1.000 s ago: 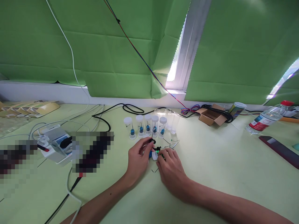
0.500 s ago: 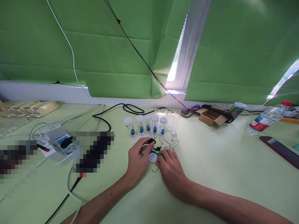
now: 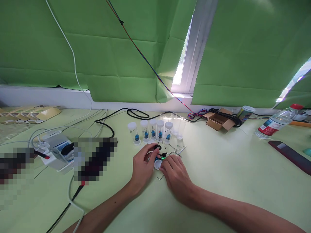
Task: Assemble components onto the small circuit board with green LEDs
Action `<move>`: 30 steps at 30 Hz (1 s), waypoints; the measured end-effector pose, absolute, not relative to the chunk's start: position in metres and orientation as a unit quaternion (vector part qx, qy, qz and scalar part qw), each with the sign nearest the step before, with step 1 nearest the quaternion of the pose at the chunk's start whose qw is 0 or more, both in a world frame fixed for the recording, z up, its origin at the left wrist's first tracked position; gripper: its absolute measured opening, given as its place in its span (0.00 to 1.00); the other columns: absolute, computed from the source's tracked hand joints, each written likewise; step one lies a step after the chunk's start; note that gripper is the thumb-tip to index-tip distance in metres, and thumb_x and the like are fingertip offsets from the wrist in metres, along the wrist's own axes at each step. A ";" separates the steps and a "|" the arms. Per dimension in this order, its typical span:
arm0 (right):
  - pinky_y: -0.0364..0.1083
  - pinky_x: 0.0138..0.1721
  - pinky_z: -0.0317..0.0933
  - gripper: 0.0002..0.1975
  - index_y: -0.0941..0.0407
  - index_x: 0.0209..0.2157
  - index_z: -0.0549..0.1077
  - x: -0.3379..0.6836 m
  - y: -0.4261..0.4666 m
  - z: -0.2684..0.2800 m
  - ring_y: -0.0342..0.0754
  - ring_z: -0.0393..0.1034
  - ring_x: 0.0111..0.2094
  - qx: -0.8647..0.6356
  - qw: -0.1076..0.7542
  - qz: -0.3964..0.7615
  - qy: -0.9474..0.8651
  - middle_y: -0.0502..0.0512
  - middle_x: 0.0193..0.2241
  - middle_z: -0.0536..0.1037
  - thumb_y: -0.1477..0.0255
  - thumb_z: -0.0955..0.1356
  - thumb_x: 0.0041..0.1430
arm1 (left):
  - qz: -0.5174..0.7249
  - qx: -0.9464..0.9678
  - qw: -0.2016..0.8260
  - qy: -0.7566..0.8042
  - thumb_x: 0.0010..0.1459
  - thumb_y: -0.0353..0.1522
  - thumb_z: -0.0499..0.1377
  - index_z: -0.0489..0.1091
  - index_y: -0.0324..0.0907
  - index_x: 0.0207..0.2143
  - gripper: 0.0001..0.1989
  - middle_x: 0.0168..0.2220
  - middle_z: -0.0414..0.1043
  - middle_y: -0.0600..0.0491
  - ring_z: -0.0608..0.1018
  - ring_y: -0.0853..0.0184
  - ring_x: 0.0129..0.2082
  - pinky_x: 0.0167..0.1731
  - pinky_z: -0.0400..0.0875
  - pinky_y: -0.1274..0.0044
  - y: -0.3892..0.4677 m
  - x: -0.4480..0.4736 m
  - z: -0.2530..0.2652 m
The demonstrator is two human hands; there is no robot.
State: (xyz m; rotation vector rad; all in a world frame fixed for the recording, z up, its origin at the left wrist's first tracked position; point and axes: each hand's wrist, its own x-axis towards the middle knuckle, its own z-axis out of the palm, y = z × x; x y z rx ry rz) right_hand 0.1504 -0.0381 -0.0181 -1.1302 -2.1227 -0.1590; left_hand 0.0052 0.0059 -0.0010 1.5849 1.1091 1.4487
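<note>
Centrally, the white cap (image 3: 158, 164) lay on the desk (image 3: 218, 168) between both hands, touching the curled right hand (image 3: 175, 176) fingertips, while the left hand (image 3: 143, 163) pinched a small black part (image 3: 157, 147) just beyond.

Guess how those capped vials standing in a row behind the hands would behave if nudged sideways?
The capped vials are probably tippy: each is tall and narrow and stands upright on a small base. They look like clear thin plastic, so likely light. They stand close together, so one falling may topple its neighbour, then roll on the table.
</note>
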 end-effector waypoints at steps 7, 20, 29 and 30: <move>0.48 0.35 0.58 0.11 0.58 0.31 0.68 0.151 -0.036 -0.019 0.50 0.61 0.32 -0.425 0.387 -0.056 -0.817 0.55 0.29 0.72 0.79 0.60 0.68 | 0.575 0.576 0.382 0.437 0.59 0.37 0.60 0.72 0.42 0.41 0.10 0.33 0.78 0.52 0.79 0.68 0.29 0.33 0.76 0.76 0.004 0.007 0.005; 0.48 0.37 0.59 0.11 0.57 0.32 0.68 0.151 -0.036 -0.021 0.49 0.62 0.33 -0.426 0.386 -0.037 -0.817 0.55 0.28 0.71 0.78 0.60 0.69 | 0.595 0.547 0.429 0.403 0.57 0.37 0.62 0.72 0.41 0.38 0.09 0.31 0.78 0.52 0.79 0.69 0.26 0.31 0.77 0.77 0.007 0.010 0.005; 0.48 0.36 0.59 0.11 0.57 0.32 0.68 0.151 -0.036 -0.021 0.49 0.62 0.32 -0.428 0.386 -0.022 -0.817 0.55 0.29 0.72 0.79 0.59 0.68 | 0.574 0.586 0.406 0.402 0.57 0.36 0.62 0.73 0.41 0.41 0.10 0.36 0.78 0.50 0.80 0.66 0.29 0.34 0.78 0.74 0.003 0.008 0.005; 0.48 0.36 0.59 0.11 0.57 0.32 0.68 0.151 -0.036 -0.021 0.49 0.62 0.32 -0.427 0.387 -0.022 -0.817 0.55 0.29 0.72 0.79 0.59 0.68 | 0.576 0.583 0.410 0.400 0.57 0.36 0.62 0.73 0.41 0.41 0.10 0.37 0.78 0.50 0.80 0.66 0.29 0.35 0.78 0.73 0.003 0.008 0.005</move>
